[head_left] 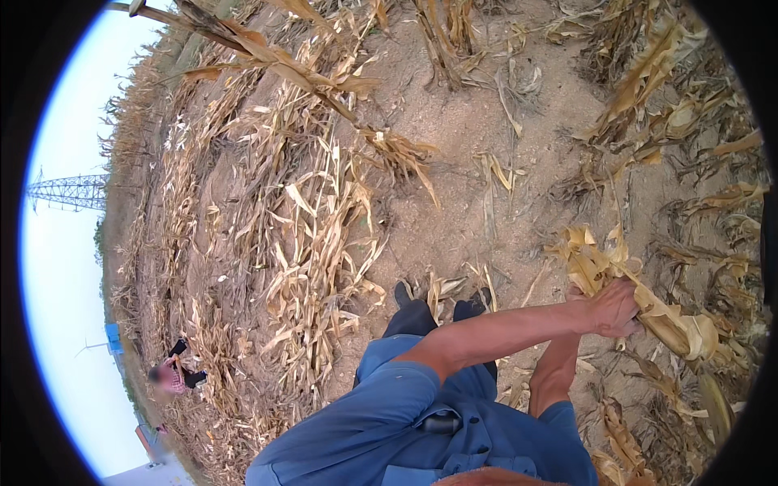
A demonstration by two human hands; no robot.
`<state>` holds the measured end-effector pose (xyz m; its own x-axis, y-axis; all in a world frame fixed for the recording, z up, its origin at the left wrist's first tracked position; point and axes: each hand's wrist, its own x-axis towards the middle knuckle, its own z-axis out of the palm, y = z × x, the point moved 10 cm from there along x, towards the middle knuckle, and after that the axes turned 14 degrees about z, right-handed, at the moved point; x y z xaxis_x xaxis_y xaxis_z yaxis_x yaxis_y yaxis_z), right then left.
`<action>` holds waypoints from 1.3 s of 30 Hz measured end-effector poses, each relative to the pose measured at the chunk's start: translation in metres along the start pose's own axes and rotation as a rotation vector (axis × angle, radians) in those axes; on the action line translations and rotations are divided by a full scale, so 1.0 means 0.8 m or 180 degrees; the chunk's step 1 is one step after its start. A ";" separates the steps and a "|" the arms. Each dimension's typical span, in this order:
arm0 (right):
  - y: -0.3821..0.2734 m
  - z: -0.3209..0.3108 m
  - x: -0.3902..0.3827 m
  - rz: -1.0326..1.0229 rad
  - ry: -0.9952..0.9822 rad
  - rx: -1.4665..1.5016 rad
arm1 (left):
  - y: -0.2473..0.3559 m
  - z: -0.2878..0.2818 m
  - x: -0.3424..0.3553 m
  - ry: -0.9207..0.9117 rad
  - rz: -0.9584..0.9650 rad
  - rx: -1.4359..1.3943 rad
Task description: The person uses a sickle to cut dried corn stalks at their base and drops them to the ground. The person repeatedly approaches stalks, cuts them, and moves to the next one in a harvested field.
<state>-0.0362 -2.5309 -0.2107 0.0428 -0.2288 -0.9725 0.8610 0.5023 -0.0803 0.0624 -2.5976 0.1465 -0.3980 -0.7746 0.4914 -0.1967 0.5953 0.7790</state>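
Note:
Both arms reach to the right side of the head view, in short blue sleeves. My left hand (613, 309) is closed around a dry corn stalk (666, 320) wrapped in yellow-brown leaves. The stalk slants from the upper left of the hand down to the right. My right hand (576, 293) is mostly hidden behind the left forearm; only a bit of it shows beside the curled dry leaves (590, 257). What its fingers do cannot be seen.
Cut corn stalks (312, 267) lie in a long heap to the left. A leaning stalk (316, 85) stands ahead, and more dry plants (648, 89) line the right. My dark shoes (403, 293) are on bare soil. Another person (174, 374) is far left, near a lattice tower (73, 192).

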 end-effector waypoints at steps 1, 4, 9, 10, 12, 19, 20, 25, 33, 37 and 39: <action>0.003 0.000 0.003 0.0016 -0.0014 -0.0020 | -0.005 -0.006 -0.004 0.0134 0.0068 0.0085; 0.013 0.007 0.008 0.0053 -0.0009 -0.0128 | -0.024 -0.036 0.005 0.0040 -0.0289 -0.0051; 0.025 -0.009 -0.006 0.0077 0.0086 -0.0243 | 0.015 -0.103 -0.006 0.0481 -0.0017 -0.0226; 0.030 -0.016 -0.008 0.0093 0.0104 -0.0222 | 0.023 -0.107 -0.015 0.0513 0.0144 -0.0315; 0.049 -0.031 -0.002 0.0160 0.0131 -0.0209 | -0.007 -0.100 -0.059 0.0746 -0.0297 0.0134; 0.104 -0.027 0.014 0.0431 0.0050 -0.0162 | -0.092 -0.027 -0.126 -0.0553 -0.1315 0.0791; 0.102 -0.037 0.016 0.0409 0.0046 -0.0064 | -0.091 -0.024 -0.116 -0.0544 -0.1277 0.0797; 0.136 -0.037 0.026 0.0620 0.0080 -0.0087 | -0.115 -0.025 -0.109 -0.0133 -0.1331 0.0995; 0.162 -0.033 0.067 0.0771 0.0006 0.0014 | -0.185 0.035 -0.142 -0.0774 -0.1176 0.1298; 0.163 -0.014 0.077 0.0822 -0.0130 0.0046 | -0.203 0.042 -0.137 -0.0959 -0.1153 0.1397; 0.169 -0.012 0.073 0.0813 -0.0208 0.0058 | -0.204 0.055 -0.128 -0.0983 -0.1220 0.1295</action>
<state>0.0781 -2.4685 -0.2802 0.2922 -0.1502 -0.9445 0.8270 0.5357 0.1706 0.0958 -2.6063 -0.0479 -0.4599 -0.8876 0.0249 -0.6768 0.3686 0.6372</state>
